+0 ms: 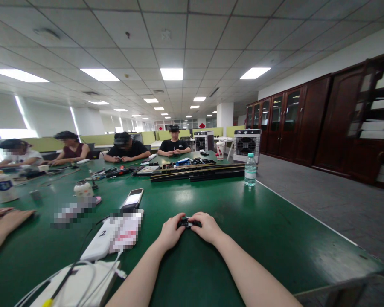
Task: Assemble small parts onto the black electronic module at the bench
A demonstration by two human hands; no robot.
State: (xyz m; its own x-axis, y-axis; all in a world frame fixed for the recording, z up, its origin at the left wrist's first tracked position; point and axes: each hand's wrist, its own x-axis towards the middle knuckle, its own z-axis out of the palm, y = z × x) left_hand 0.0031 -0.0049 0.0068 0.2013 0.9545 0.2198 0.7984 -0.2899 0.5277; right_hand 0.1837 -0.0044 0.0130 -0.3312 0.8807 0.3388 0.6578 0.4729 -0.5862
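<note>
Between my two hands is a small black part with a light, shiny piece at its middle (187, 222); its exact kind is too small to make out. My left hand (171, 231) has its fingers closed on the left end. The right end is pinched by my right hand (208, 227), thumb toward me and fingers behind. Both hands rest at the green tabletop (192, 264), close together. Fingers cover much of the part's ends.
Left of my arms lie a white power bank (96, 241), a phone (132, 199), a white box (80, 285) and cables. A water bottle (250, 170) stands near the right edge. Long black rails (211, 172) lie farther back. Another person's hand (14, 221) is at far left; several people sit beyond.
</note>
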